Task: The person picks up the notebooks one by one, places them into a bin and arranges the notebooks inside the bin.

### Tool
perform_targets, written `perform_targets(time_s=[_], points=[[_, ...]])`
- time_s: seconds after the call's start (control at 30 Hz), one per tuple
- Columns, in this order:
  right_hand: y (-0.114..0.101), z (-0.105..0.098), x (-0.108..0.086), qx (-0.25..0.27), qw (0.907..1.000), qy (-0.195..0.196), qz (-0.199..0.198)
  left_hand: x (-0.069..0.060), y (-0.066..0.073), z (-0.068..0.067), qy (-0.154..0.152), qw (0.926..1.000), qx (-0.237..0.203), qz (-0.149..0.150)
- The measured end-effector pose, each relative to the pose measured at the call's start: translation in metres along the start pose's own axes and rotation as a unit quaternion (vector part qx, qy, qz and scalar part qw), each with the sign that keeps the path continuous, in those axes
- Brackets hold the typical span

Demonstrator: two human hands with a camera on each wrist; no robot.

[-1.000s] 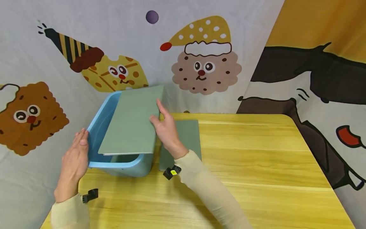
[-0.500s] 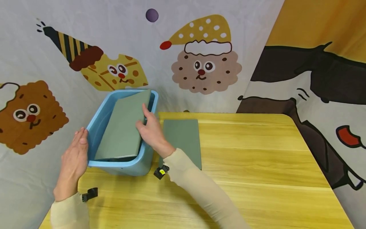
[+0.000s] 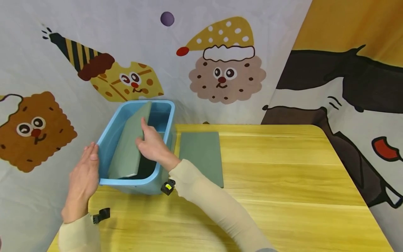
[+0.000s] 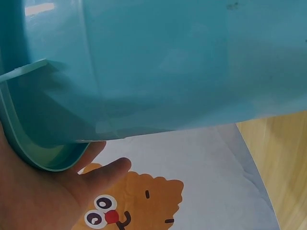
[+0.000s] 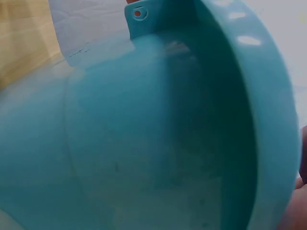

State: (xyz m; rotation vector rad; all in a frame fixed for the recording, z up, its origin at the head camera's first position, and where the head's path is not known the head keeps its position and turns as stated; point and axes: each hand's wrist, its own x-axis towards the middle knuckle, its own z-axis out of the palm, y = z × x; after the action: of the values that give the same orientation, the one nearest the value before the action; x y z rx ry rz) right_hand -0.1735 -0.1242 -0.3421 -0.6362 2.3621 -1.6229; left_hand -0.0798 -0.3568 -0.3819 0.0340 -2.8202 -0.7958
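In the head view a light-blue plastic bin (image 3: 132, 182) stands at the table's left. A grey-green notebook (image 3: 126, 154) leans inside it, tilted with its right edge up. My right hand (image 3: 154, 144) grips that raised edge, thumb on the near face; the other fingers are hidden behind it. My left hand (image 3: 82, 178) rests its straight fingers against the bin's left side. The left wrist view shows the bin wall (image 4: 168, 67) with that hand (image 4: 53, 196) at the rim. Only the bin's outer wall (image 5: 144, 134) and a bit of hand (image 5: 297, 211) appear in the right wrist view.
A second grey-green notebook (image 3: 203, 157) lies flat on the wooden table (image 3: 277, 168), right of the bin. A dark greenish surface shows low inside the bin, too shaded to name. Behind stands a printed cloth (image 3: 176, 77) with cartoon food.
My right hand has moved left and lowered the notebook from above the rim into the bin, tilting it more steeply. My left hand has stayed at the bin's side.
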Motion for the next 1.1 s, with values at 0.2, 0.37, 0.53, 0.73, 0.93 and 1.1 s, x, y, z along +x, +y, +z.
perform_targets(time_s=[0.2,0.37,0.53,0.73,0.93,1.1], points=[[0.001,0.001,-0.002,-0.013,0.9983,-0.056,0.010,-0.001,-0.001,0.001,-0.001,1.0000,-0.008,-0.006],[0.003,-0.008,-0.015,-0.011,0.9996,-0.002,-0.025,0.002,0.002,0.001,0.005,0.9999,-0.009,-0.001],[0.018,-0.019,-0.036,0.019,0.9945,0.070,-0.076,0.003,0.002,0.001,0.008,0.9999,-0.013,0.007],[0.044,-0.041,-0.056,0.052,0.9872,0.108,-0.105,0.002,0.002,0.001,0.011,0.9998,-0.011,0.008],[0.078,-0.066,-0.072,0.030,0.9908,0.106,-0.078,0.003,0.002,0.000,0.013,0.9999,-0.006,0.001],[0.113,-0.086,-0.094,-0.054,0.9948,0.076,-0.041,0.003,0.002,0.001,0.014,0.9999,-0.004,0.000]])
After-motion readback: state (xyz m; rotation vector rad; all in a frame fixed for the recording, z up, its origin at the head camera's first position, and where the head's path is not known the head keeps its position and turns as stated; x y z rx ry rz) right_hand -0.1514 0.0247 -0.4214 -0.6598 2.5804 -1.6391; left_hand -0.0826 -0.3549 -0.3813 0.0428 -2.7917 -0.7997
